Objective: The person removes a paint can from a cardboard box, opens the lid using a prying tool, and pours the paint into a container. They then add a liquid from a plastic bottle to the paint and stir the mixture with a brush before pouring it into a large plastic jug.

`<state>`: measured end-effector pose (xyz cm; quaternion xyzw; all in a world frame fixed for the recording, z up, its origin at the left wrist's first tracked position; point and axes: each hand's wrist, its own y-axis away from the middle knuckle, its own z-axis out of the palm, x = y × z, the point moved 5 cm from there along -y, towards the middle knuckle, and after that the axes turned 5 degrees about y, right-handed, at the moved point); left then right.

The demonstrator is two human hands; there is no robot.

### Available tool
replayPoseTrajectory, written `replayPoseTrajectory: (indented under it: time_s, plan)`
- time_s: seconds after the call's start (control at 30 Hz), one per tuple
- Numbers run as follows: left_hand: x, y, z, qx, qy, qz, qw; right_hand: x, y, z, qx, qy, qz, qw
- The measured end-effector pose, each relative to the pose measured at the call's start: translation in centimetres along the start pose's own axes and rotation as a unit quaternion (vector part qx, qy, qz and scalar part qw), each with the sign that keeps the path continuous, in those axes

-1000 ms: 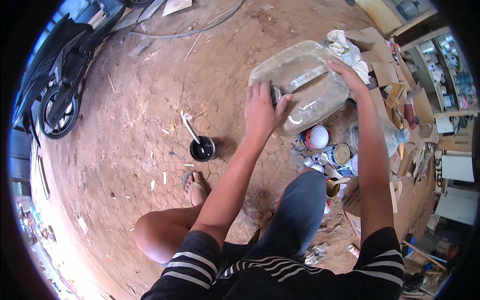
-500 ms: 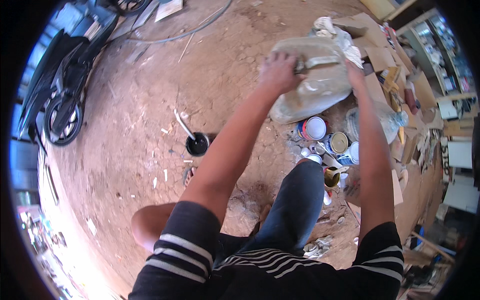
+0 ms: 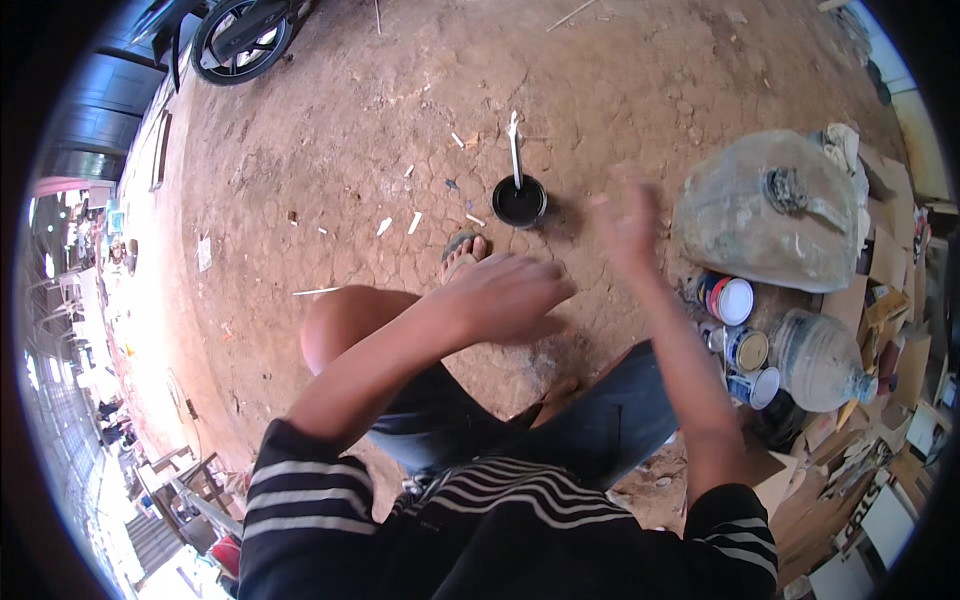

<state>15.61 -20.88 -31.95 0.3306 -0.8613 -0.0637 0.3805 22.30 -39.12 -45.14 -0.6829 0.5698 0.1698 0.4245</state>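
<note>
resting grimy, seemingly capped jug (image 3: pixel 765 215)

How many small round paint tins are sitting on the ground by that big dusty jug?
3 clearly: a white-lidded tin below the big jug, a gold-topped tin under it, and a pale-lidded tin lower still beside the clear bottle. More may be hidden in the clutter.

I see a cloudy, scuffed translucent plastic jerrycan (image 3: pixel 770 215), matt with grime, on rough cracked reddish dirt floor (image 3: pixel 400 110); glossy black liquid fills a small round cup (image 3: pixel 520 202); nearby round metal tins (image 3: pixel 745 350) shine dully.
</note>
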Motion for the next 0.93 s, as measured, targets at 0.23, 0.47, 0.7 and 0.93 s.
replayPoseTrajectory:
  time_s: [0.23,0.47,0.7,0.93]
  plan:
    - [1.7,2.3,0.4,-0.003,-0.085,-0.018,0.996,-0.7,1.8,18.7,-0.366,0.286,0.0,0.885]
    - [1.1,2.2,3.1,-0.102,-0.063,-0.093,0.988,-0.9,1.0,23.1,-0.423,0.378,0.041,0.822]
    - [1.6,1.9,6.0,-0.366,0.106,-0.066,0.922,-3.6,0.1,19.0,-0.416,0.385,0.081,0.819]
    - [3.0,10.0,12.7,-0.31,0.184,-0.167,0.918,-14.9,1.1,5.0,-0.401,0.38,0.168,0.816]
